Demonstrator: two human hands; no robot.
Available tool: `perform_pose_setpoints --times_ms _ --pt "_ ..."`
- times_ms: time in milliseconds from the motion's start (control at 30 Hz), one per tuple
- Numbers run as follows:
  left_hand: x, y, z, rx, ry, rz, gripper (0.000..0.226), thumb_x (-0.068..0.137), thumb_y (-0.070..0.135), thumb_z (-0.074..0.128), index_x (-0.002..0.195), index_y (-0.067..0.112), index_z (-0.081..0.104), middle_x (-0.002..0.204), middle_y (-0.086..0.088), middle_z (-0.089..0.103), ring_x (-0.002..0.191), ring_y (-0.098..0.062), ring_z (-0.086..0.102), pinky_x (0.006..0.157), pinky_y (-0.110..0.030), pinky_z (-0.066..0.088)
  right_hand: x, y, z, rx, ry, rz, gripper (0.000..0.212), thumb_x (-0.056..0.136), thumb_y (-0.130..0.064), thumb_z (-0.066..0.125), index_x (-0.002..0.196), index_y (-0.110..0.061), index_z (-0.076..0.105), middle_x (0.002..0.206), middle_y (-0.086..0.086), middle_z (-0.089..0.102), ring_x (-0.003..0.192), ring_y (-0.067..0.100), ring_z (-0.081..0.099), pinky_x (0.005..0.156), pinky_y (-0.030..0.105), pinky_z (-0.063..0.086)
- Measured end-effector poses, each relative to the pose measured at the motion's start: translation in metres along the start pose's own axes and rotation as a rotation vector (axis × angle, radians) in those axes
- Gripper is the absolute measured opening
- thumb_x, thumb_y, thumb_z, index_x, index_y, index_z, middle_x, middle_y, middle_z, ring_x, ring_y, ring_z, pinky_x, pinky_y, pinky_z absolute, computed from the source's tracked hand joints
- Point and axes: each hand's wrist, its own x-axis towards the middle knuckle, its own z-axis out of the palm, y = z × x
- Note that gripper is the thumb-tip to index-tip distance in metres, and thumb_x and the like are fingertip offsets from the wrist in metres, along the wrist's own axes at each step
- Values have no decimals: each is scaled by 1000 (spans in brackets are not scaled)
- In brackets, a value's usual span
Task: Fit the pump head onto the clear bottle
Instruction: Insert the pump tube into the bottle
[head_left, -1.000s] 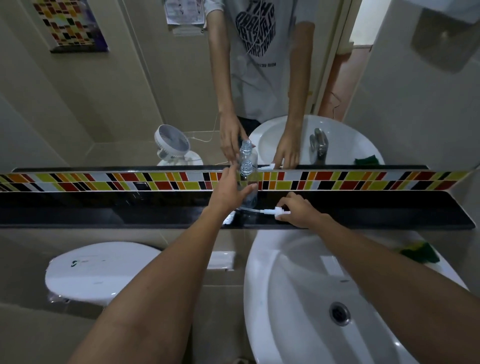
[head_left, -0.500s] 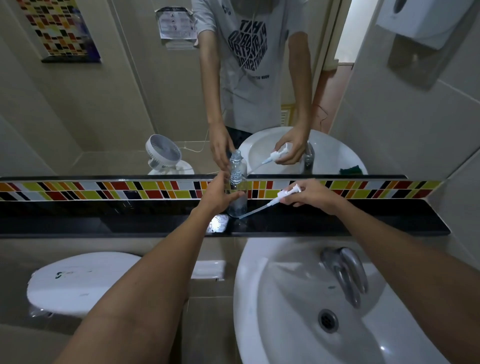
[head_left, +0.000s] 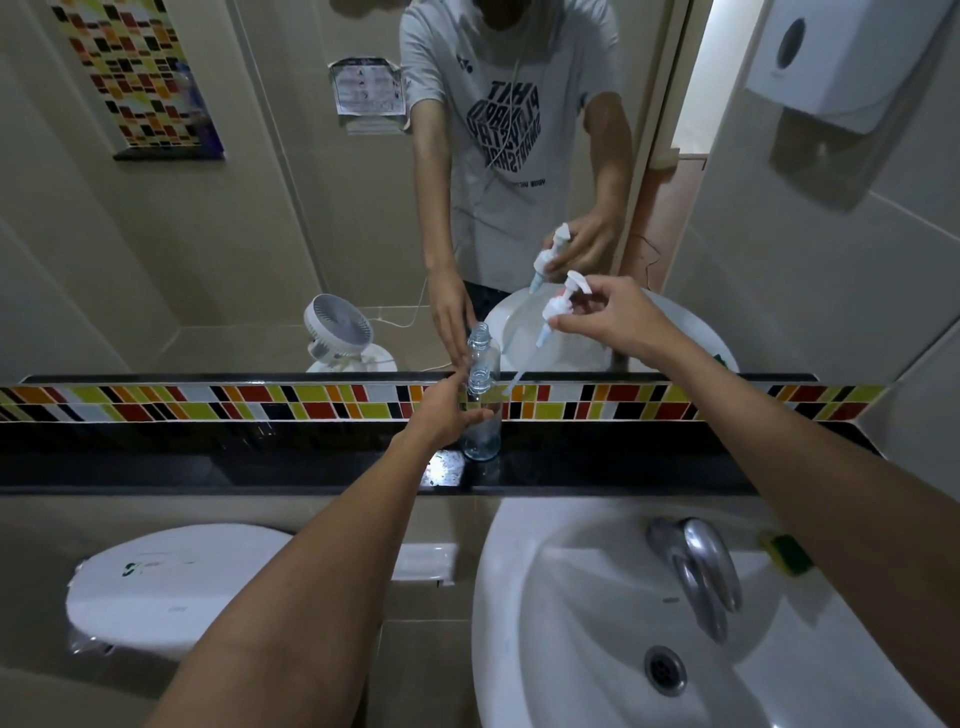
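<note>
Left hand (head_left: 445, 410) grips the clear bottle (head_left: 483, 415) upright on the black ledge (head_left: 208, 457); right hand (head_left: 613, 317) pinches the white pump head (head_left: 563, 299), raised above it.

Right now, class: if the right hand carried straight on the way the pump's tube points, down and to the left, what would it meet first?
Probably the open neck of the clear bottle, which the left hand steadies on the black shelf. The right hand holds the pump head above it; depth is unclear, so the mirror is possible.

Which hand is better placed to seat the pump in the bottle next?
Right. The right hand holds the pump head above the clear bottle, whose neck is open; the left hand steadies it.
</note>
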Motion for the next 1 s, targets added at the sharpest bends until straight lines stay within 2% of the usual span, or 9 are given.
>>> perform_pose_setpoints --times_ms 67,100,167,267,400,533,667,833,1000 --pt "0 1 0 -6 -11 -25 82 94 21 82 165 6 45 162 -15 60 154 -33 56 127 -51 46 5 -16 1 8 35 -60 33 82 -17 85 111 -3 75 92 15 72 81 11 59 78 29 46" --pt "0 1 0 -8 -16 -32 81 94 21 82 165 5 45 163 -15 60 154 -33 56 128 -51 46 7 -23 2 6 52 -87 33 81 -17 85 111 -5 75 93 12 74 79 7 59 77 27 46" --pt "0 2 -1 -11 -24 -37 80 95 20 81 164 4 46 164 -15 59 155 -33 55 128 -52 45 11 -36 4 -11 68 -144 31 80 -17 84 109 -7 76 86 -2 70 67 -7 56 71 17 44" --pt "0 3 -1 8 -30 -29 76 95 20 81 162 4 48 163 -15 60 154 -34 56 128 -53 45 18 -49 7 -36 61 -206 26 80 -17 83 103 -6 76 76 -11 62 56 -11 51 60 5 38" --pt "0 3 0 19 -28 -26 75 95 21 81 161 4 50 162 -15 61 153 -34 57 127 -52 46 22 -57 16 -88 42 -215 33 80 -22 83 102 2 74 79 3 57 58 -1 42 60 17 37" --pt "1 3 1 -6 -29 -35 73 95 18 81 160 4 52 159 -16 63 152 -34 58 127 -53 46 20 -59 28 -122 21 -220 32 79 -22 83 102 -1 76 82 4 56 66 8 44 66 29 37" --pt "-1 2 1 -24 -29 -44 73 94 17 81 160 3 52 159 -15 64 152 -33 59 127 -52 47 20 -64 28 -108 42 -240 30 80 -21 83 102 -2 76 81 -2 54 57 -2 42 62 21 36" --pt "-2 4 2 -40 -22 -44 73 94 17 81 160 4 52 160 -15 63 152 -33 58 127 -52 47 21 -78 25 -121 43 -293 33 79 -22 83 103 0 76 85 3 58 64 4 45 63 20 38" --pt "0 3 1 -74 -30 -52 66 94 15 82 155 4 58 154 -15 69 147 -33 63 124 -53 49 23 -72 40 -83 -18 -250 25 79 -16 84 98 -1 76 77 -4 55 51 -6 44 57 12 37"
